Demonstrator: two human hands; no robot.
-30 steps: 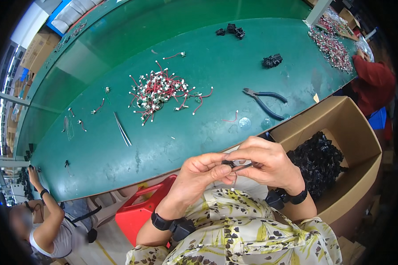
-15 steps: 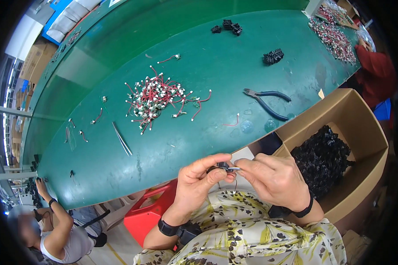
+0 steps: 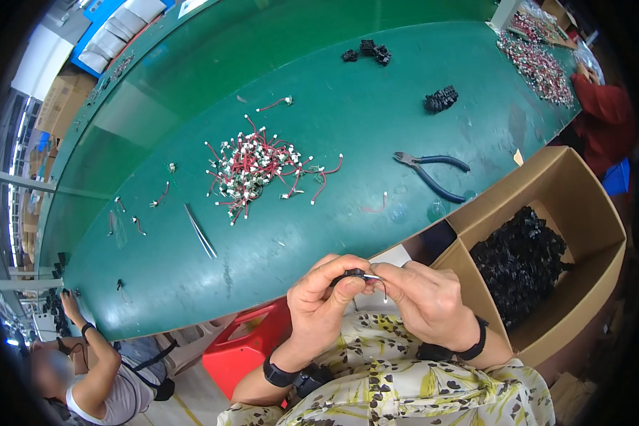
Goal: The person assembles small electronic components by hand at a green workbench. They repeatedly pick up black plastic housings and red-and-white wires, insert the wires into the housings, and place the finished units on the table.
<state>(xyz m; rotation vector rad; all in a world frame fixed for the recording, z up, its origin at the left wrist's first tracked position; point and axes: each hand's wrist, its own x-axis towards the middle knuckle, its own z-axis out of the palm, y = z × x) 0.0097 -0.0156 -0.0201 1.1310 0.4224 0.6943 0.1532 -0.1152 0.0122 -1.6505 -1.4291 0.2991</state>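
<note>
Fingertips [image 3: 344, 282] of both hands pinch black connector [image 3: 353, 274].

Green table top [image 3: 376, 106]: smooth, semi-glossy, light reflected w/ faint smudges. Box [image 3: 547, 184]: matt brown cardboard, raw edges. Black connectors [image 3: 522, 259] in box: plastic, slight sheen. Pliers [image 3: 433, 170]: dull metal jaws, blue plastic/rubber grips. Tweezers [image 3: 200, 231]: bright metal. Wire pile [image 3: 255, 170]: red plastic insulation, white plastic ends. Small black plastic piece [image 3: 351, 274] pinched btw. left hand [image 3: 326, 305] & right hand [image 3: 426, 302]. Red bin [image 3: 245, 348]: glossy plastic.
</note>
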